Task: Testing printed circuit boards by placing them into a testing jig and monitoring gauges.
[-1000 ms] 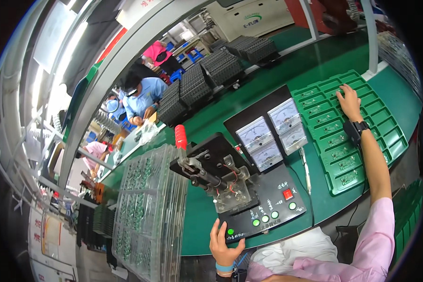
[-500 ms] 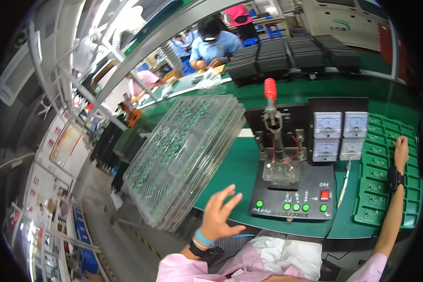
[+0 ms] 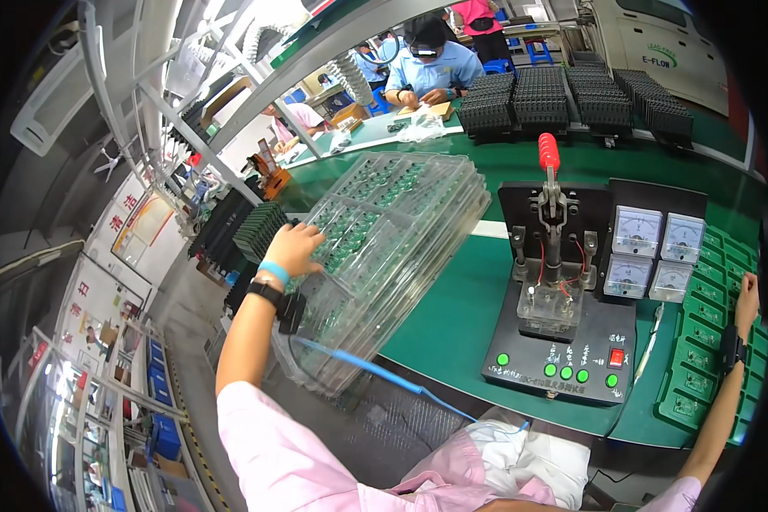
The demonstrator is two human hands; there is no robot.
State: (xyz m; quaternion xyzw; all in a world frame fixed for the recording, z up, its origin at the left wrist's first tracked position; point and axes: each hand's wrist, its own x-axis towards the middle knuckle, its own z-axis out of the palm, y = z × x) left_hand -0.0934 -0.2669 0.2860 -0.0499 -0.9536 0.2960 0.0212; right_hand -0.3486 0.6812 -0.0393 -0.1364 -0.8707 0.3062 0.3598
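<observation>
My left hand (image 3: 293,251) reaches over the top of a stack of clear plastic trays (image 3: 418,294), thumb and fingers apart. The top tray's compartments hold many small green circuit boards (image 3: 350,232). A blue cord (image 3: 384,373) runs from the band on my left wrist. At the far right my right hand (image 3: 747,300) is over the green pocketed tray (image 3: 687,375), its fingers drawn together; whatever they hold is hidden. Small boards lie in that tray's pockets. Between my hands stands a black test fixture (image 3: 520,367) with a red-handled toggle clamp (image 3: 549,154).
A panel with several analog meters (image 3: 636,229) adjoins the fixture. Rows of black ribbed racks (image 3: 542,98) line the back of the green bench (image 3: 435,333). Across it, a person in blue (image 3: 439,68) works with their hands. Metal rails (image 3: 256,102) cross above the left side.
My left hand has moved left and forward, from the bench's front onto the clear tray stack. My right hand stays at the green tray. The whole view has shifted, moving the fixture rightward in it.
</observation>
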